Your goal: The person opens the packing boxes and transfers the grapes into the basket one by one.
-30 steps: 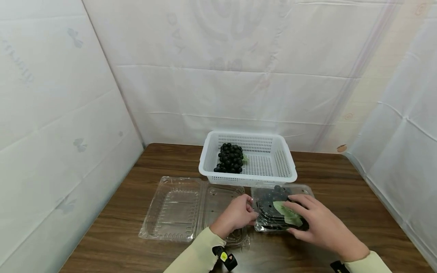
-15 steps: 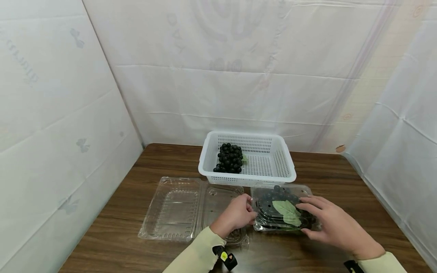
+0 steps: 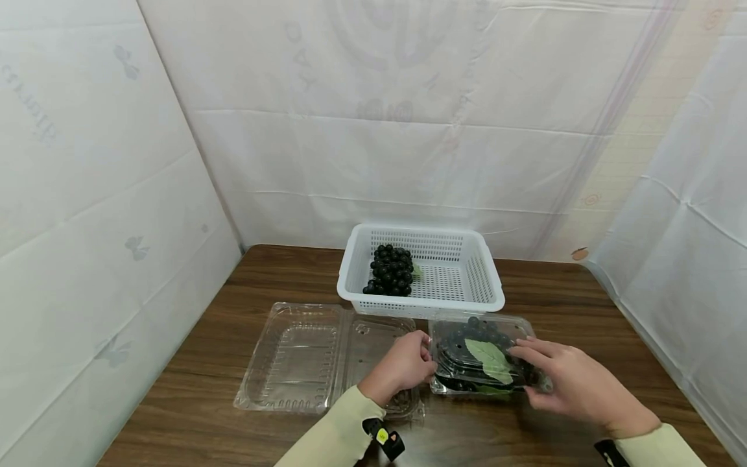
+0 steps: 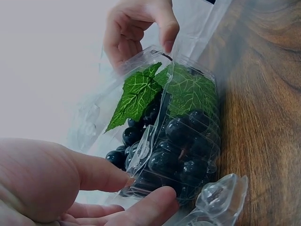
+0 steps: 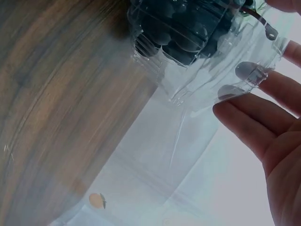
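Observation:
A clear plastic clamshell box (image 3: 467, 363) holds a bunch of dark grapes (image 4: 164, 160) with green leaves (image 3: 489, 360). Its lid lies over the grapes, with a narrow gap along the front rim. My left hand (image 3: 405, 363) pinches the box's left end, thumb at the rim and fingers below. At the right end, my right hand (image 3: 569, 379) grips the rim, its fingertips (image 5: 247, 70) showing through the plastic. A brown stem (image 5: 261, 23) sticks out toward that hand in the right wrist view.
Left of it lies a second clamshell box (image 3: 292, 363), opened flat, partly under my left forearm. Behind stands a white perforated basket (image 3: 461, 305) with another bunch of dark grapes (image 3: 390, 271). White sheeting (image 3: 373, 130) surrounds the wooden table (image 3: 198, 395) at back and sides.
My right hand has moved from over the leaf to the box's right end. The leaf now shows uncovered by fingers. My left hand stays in place.

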Tool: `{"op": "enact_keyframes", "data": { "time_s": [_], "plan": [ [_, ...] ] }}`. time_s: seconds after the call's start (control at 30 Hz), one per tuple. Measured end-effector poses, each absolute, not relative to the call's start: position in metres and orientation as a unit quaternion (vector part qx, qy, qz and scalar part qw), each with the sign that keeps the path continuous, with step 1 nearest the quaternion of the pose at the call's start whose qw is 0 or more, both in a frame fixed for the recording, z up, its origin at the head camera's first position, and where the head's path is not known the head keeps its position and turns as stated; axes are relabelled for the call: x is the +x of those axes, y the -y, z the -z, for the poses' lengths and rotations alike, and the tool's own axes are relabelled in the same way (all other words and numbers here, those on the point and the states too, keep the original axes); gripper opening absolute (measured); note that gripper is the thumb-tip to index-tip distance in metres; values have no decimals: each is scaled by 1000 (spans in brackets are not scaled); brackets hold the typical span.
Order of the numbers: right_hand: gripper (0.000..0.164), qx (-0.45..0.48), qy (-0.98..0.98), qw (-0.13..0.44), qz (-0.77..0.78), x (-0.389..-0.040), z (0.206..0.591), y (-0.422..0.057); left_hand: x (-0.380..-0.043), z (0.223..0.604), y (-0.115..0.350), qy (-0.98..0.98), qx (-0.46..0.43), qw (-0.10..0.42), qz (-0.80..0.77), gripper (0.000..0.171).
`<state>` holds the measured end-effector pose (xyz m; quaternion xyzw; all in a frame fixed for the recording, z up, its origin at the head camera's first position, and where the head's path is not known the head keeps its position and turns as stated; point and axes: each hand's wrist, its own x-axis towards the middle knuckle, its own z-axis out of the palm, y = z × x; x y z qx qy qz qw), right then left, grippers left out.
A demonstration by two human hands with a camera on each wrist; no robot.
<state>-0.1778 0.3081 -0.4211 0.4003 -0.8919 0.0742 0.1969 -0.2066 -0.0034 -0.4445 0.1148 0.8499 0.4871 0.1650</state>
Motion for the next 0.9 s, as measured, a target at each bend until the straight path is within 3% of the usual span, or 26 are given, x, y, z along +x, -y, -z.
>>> {"op": "enact_keyframes", "data": {
  "time_s": [0.23, 0.47, 0.63, 0.9],
  "plan": [
    [62, 406, 886, 223, -26, -177, 423, -304, -207, 444, 4, -846, 116, 169, -493, 42],
    [70, 376, 902, 214, -15, -175, 428, -306, -206, 443, 4, -848, 122, 166, -489, 42],
    [66, 362, 906, 217, -8, -173, 430, -304, -207, 444, 4, -851, 126, 163, -484, 40],
    [56, 337, 930, 144, 0, -174, 421, -299, -207, 445, 4, -846, 122, 163, -493, 42]
  ]
}}
